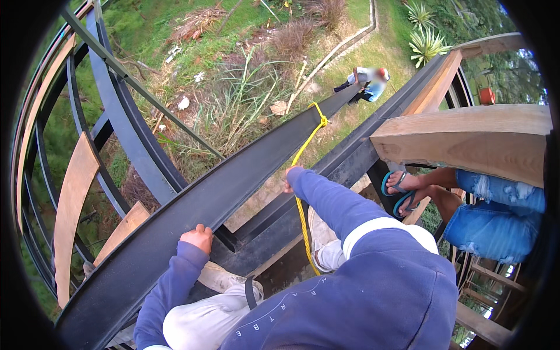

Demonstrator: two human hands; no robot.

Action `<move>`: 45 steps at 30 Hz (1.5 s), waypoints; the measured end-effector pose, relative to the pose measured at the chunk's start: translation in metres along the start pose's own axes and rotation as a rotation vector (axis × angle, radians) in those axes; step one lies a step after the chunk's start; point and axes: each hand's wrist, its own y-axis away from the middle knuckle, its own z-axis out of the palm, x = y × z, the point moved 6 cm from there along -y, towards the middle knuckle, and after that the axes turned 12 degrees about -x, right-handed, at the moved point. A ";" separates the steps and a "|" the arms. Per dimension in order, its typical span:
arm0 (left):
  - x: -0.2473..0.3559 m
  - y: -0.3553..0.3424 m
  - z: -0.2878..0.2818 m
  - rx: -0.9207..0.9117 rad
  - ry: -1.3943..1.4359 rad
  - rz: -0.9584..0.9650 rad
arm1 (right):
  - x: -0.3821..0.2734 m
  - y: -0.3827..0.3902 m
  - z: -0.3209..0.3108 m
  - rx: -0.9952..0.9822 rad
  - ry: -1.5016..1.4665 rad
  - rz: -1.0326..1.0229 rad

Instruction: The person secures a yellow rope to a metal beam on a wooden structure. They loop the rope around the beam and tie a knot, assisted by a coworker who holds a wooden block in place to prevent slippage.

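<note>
A long black steel beam [233,169] slants from the lower left up toward the ground at the top. My left hand [198,238] is closed over its near edge. A yellow rope [304,146] is knotted around the beam's far part and runs back toward me. My right hand [288,178] is closed on this rope beside the beam's edge, its fingers partly hidden by the blue sleeve. Below that hand, the rope hangs past my shoe and trouser leg.
I am high up on a black steel frame [262,248]. Two people [366,84] stand below at the beam's far end. At right, another person in torn jeans [496,230] and flip-flops sits near thick timber beams [461,140]. Curved steel and wooden ribs [76,216] stand at left.
</note>
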 end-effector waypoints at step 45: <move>-0.008 0.108 -0.010 0.170 0.059 -0.145 | -0.074 -0.043 -0.120 0.408 1.536 0.100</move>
